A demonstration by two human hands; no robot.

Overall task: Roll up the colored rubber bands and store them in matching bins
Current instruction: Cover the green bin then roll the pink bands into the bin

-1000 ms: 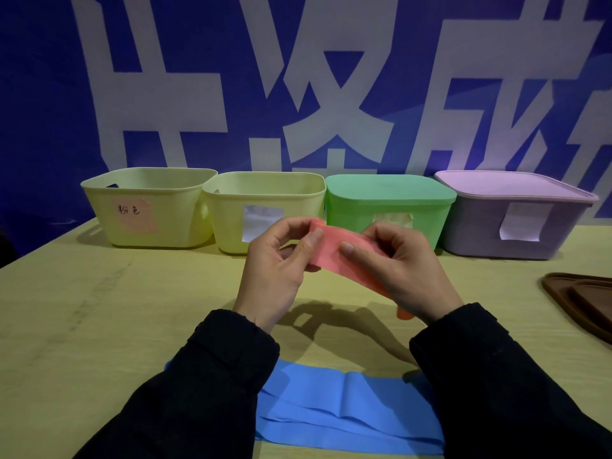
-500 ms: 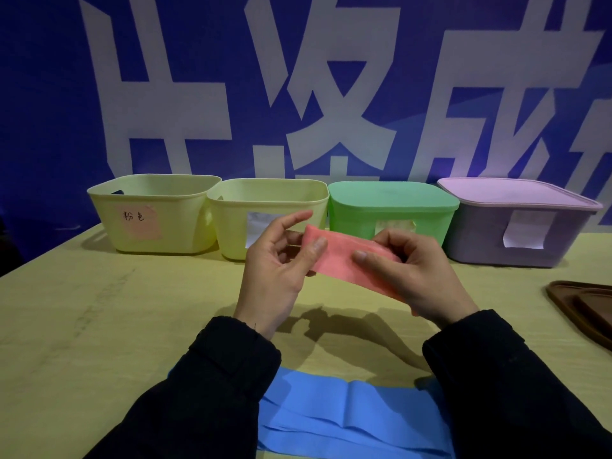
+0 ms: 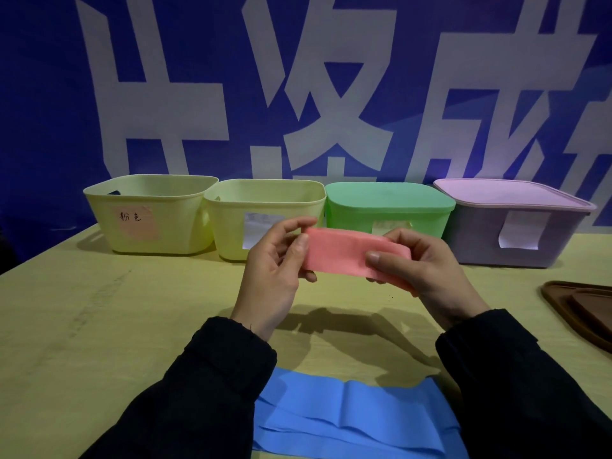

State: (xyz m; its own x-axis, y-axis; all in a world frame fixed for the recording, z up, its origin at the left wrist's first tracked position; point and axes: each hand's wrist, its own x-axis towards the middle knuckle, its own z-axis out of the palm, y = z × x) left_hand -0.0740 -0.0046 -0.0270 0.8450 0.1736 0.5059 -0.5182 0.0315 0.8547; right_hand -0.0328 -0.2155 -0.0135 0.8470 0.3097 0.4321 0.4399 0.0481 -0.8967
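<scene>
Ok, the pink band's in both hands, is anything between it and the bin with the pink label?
Nothing visible blocks it. The pink band is held above the table by the left hand and right hand. The pink-labelled bin, far left of the row, has no lid and only bare tabletop lies between.

Black long sleeves (image 3: 212,385), bare hands, no gloves

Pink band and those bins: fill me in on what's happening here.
A person holds a pink rubber band above the table, the left hand pinching one end and the right hand gripping the other. A blue band lies flat near the sleeves. Four bins line the back: the pink-labelled bin and its neighbour are open, the green and purple ones lidded.
</scene>
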